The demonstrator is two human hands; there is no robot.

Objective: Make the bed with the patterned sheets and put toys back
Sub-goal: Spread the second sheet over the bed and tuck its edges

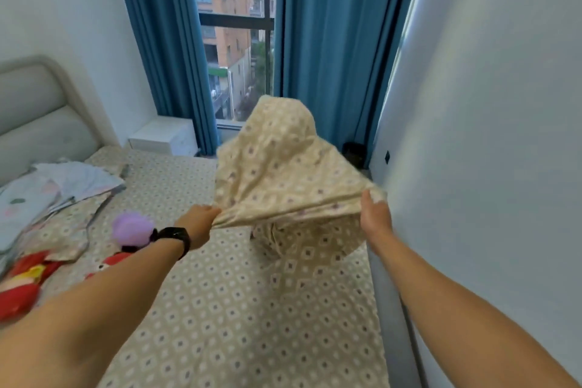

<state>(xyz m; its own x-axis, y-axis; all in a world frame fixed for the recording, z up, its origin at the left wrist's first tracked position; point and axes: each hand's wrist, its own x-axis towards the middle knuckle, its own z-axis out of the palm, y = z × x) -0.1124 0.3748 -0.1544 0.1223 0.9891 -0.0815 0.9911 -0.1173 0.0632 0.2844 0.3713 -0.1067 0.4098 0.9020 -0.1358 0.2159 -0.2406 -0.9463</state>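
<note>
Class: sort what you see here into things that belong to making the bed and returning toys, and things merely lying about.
Job: patterned sheet, gripped by left hand and right hand; purple toy; red toys.
Lying about: white nightstand; pale clothes; blue curtains.

Both bare arms reach from the lower corners toward mid-frame. The left hand, a dark watch on its wrist, is fisted around the patterned sheet. The right hand grips its other edge, fingers apparently curled behind the cloth.
</note>
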